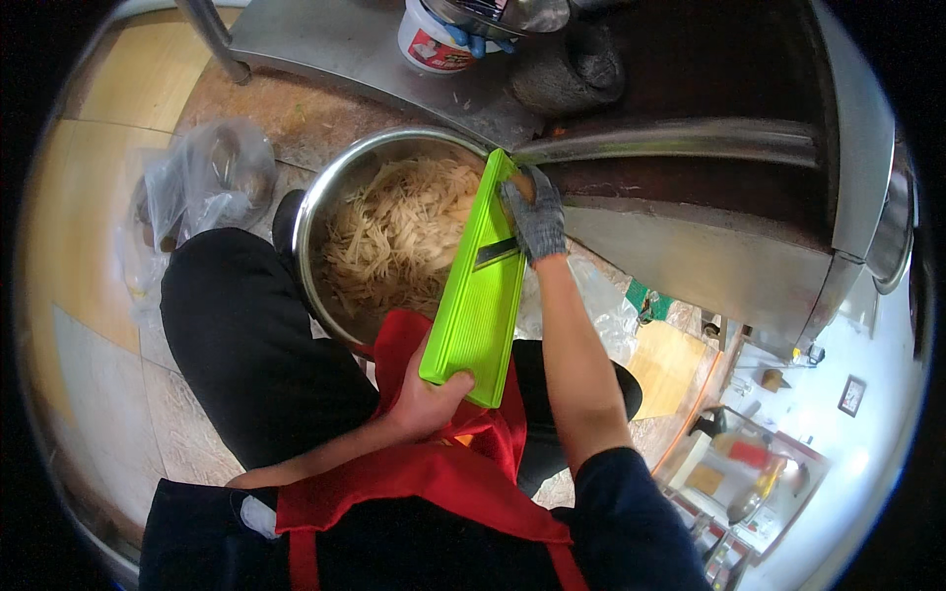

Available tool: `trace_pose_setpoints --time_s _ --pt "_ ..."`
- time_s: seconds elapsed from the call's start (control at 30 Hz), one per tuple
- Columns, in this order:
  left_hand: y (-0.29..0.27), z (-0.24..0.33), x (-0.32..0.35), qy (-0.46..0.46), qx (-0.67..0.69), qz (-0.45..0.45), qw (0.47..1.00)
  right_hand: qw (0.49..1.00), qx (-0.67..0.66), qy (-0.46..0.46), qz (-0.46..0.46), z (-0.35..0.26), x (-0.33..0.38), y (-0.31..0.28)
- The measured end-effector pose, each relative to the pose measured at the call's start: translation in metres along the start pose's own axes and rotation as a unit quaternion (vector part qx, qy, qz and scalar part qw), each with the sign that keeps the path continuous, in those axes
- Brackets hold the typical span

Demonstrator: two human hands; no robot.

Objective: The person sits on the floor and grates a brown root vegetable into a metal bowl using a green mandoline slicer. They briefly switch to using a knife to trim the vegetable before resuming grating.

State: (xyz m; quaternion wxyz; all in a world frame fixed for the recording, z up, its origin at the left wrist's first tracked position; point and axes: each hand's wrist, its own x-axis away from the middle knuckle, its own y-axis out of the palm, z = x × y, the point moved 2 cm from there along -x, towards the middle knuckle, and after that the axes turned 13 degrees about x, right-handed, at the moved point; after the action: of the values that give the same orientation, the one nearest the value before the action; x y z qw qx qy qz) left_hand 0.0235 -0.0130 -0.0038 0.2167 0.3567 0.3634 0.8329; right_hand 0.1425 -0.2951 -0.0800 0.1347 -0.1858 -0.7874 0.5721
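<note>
While the green slicer board (pixel 480 286) leans with its upper end on the rim of the steel bowl (pixel 313 212), the left hand (pixel 424 399) is clenched around its lower end, just above the red apron (pixel 434 463). The right hand (pixel 533 219) wears a grey knitted glove and presses down near the upper end of the board, a little above the dark blade that crosses it; a small orange-brown piece shows at the fingertips (it is too much covered to tell what it is), so I cannot tell how firmly the hand grasps it. Pale shredded strips (pixel 399 236) fill the bowl, which stands on the floor to the left of the board, between the person's knees in black trousers. Further to the left of the bowl a clear plastic bag (pixel 202 182) lies on the floor tiles with some round dark things inside. Beyond the bowl, at the top, a white tub (pixel 429 44) stands on a metal surface, and beside it sits a dark stone mortar (pixel 572 69).
</note>
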Motion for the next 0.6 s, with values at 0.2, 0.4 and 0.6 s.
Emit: trace_pose_setpoints --time_s 0.2,0.4,0.6 --pt "-0.011 -0.001 0.009 0.004 -0.027 0.019 0.999 0.995 -0.008 -0.101 -0.015 -0.116 0.159 -0.097" --pt "-0.019 -0.006 0.014 0.028 0.013 0.012 0.999 0.998 0.047 -0.038 0.01 -0.056 0.088 -0.016" --pt "-0.001 -0.003 0.0 0.012 -0.022 0.0 1.0 0.991 0.033 0.055 -0.114 0.004 -0.025 0.011"
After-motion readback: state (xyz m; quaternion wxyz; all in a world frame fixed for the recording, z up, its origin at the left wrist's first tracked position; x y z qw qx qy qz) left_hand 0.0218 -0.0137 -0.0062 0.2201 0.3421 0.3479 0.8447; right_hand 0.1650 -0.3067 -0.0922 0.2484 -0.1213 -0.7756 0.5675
